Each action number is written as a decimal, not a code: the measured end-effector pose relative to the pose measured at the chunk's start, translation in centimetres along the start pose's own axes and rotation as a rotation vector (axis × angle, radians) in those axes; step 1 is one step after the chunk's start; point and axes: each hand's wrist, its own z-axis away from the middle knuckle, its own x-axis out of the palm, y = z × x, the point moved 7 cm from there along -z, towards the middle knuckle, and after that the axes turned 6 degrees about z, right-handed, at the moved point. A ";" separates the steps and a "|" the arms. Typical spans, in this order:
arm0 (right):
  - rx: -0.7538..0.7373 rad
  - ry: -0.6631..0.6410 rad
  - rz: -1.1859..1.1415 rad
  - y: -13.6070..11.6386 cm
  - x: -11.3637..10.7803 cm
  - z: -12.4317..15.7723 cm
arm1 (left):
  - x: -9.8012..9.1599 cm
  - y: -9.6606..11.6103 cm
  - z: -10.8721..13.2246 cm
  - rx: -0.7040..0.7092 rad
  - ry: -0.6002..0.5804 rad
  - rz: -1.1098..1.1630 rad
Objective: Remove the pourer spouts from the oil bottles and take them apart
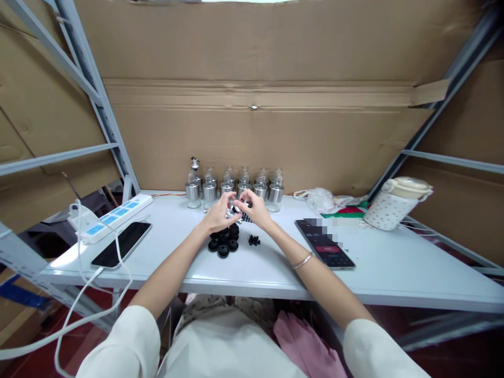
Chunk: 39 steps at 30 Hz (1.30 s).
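Note:
My left hand (219, 214) and my right hand (256, 208) meet over the middle of the table, fingertips curled towards each other. Both look pinched, but whatever they hold is too small to make out. Small silvery-white pieces (235, 210) show between and just below the fingers. Right under my left hand lies a cluster of round black caps (223, 242). A little pile of tiny black parts (254, 240) sits below my right hand. Behind the hands stand several glass bottles with silver metal sleeves (276, 194); one at the back left carries a black-and-silver pourer top (195, 163).
On the left are a white power strip (118, 215), a phone (122, 244) and white cables (81, 294). A second phone (325, 244) lies to the right. Beyond it are a plastic bag (321, 199) and a dotted jug (396, 205). Cardboard (252, 142) walls the back.

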 end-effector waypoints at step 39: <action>0.205 -0.013 0.645 3.5 -0.6 0.2 | 0.7 -0.3 0.6 -0.236 -0.009 -0.518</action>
